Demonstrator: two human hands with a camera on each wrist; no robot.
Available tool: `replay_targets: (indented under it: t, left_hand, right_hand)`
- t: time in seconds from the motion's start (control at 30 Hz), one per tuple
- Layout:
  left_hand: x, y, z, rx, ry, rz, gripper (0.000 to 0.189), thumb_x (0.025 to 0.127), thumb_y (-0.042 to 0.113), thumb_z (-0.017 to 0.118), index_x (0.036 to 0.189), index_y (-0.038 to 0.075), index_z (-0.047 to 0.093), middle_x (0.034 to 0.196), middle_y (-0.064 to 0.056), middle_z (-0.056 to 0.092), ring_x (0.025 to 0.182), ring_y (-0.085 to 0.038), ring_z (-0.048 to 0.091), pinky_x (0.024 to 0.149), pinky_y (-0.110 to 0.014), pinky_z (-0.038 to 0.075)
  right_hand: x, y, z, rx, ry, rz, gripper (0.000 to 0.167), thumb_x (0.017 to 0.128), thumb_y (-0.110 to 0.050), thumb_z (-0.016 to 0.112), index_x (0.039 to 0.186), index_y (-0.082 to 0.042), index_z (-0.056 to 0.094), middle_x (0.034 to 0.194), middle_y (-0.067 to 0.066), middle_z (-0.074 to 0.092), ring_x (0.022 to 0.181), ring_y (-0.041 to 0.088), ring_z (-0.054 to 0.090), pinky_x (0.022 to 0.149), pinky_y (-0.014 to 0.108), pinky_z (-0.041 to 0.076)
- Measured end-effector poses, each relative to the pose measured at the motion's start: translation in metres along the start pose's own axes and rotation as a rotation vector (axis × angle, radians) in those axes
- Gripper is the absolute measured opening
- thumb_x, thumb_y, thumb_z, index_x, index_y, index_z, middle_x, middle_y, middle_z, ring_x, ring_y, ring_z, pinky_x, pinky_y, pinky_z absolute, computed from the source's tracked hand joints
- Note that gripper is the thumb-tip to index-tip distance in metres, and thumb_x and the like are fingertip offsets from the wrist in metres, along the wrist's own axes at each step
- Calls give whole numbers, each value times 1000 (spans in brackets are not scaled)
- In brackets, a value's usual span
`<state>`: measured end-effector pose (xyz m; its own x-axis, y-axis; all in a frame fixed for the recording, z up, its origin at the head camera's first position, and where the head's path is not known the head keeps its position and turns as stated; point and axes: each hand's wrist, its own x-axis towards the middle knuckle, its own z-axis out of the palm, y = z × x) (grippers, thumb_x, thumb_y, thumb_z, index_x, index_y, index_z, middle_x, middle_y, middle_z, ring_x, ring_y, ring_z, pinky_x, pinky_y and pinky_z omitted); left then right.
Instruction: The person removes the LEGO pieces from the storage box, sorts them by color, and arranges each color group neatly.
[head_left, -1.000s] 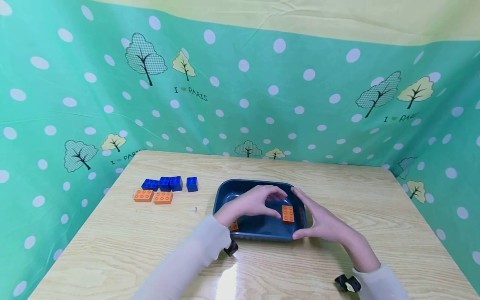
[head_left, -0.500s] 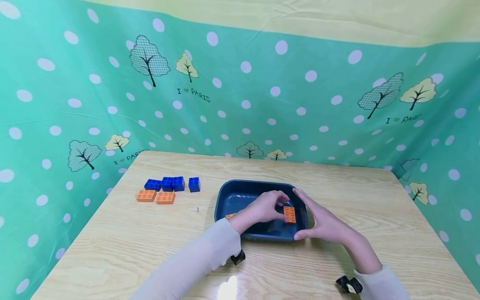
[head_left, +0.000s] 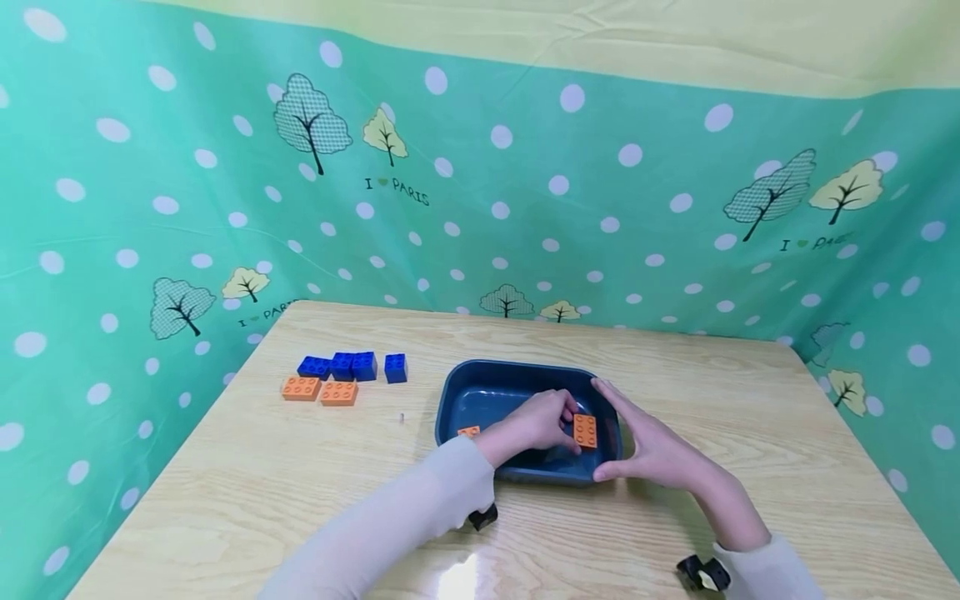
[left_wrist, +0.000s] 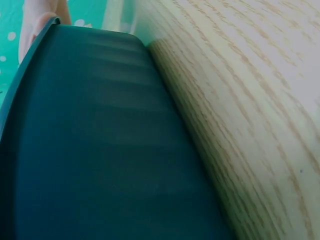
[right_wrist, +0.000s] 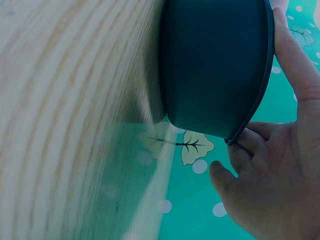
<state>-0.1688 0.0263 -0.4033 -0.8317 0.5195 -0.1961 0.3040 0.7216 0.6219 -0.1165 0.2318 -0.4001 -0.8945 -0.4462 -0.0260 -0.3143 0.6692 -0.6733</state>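
Observation:
A dark blue tub (head_left: pixel 480 406) stands on the table. Inside, at its right end, lies an orange building brick (head_left: pixel 585 432). My left hand (head_left: pixel 536 422) reaches into the tub, thumb and fingertips pinching the brick's left side; the contact is partly hidden. Another orange brick (head_left: pixel 469 431) shows beside the left wrist. My right hand (head_left: pixel 651 446) grips the tub's right end, fingers on the far corner and thumb on the near one. In the left wrist view only the tub's outer wall (left_wrist: pixel 100 130) is close up; the right wrist view shows fingers (right_wrist: pixel 247 142) at the rim.
Left of the tub, two orange bricks (head_left: pixel 339 393) lie in front of several blue bricks (head_left: pixel 364 366). A tiny pale object (head_left: pixel 401 417) lies on the wooden table (head_left: pixel 247 492). A green patterned curtain (head_left: pixel 420 250) hangs behind and at both sides.
My left hand has gone lower and further right in the tub, its fingers closing in on the orange brick. The right hand keeps its place at the tub. The head view has shifted slightly.

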Motion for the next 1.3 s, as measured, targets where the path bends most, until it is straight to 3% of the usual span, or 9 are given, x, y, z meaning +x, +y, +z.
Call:
replay_targets:
  t: [0.17,0.37,0.77,1.07,1.3]
  left_hand:
    - [3,4,3,83,14,-5,45,79,27,86,115,15,62,100,5,59,82,-5,52,76,-17,49]
    - [7,2,7,117,24,-29,43,79,27,86,115,18,64,100,5,58,80,-6,52,73,-17,48]
    - [5,-2,0,-51,13,8,44,82,23,83,121,14,65,112,-1,67,89,-6,62,80,-19,55]
    - [-1,-2,-12,-98,35,27,45,82,24,83,121,13,65,116,-3,70,101,-11,67,88,-22,56]
    - [-5,-5,-25,-129,84,49,45,81,26,84,121,13,67,112,-2,71,101,-11,66,90,-22,56]
  right_hand:
    - [-1,-1,0,8,4,4,117,76,-39,86,162,-16,9,166,23,10,149,52,16,112,74,27]
    - [-1,0,0,5,3,2,117,76,-39,86,162,-17,9,167,22,10,149,52,16,112,74,27]
    - [-1,1,0,7,6,-14,117,76,-40,86,161,-15,11,166,23,11,149,51,17,112,74,28]
    - [-1,1,0,6,-2,-6,117,76,-42,85,162,-17,10,167,21,10,150,50,16,112,74,28]
    - [-1,0,-1,18,-9,16,118,76,-44,85,162,-18,8,168,18,10,151,49,16,113,74,27]
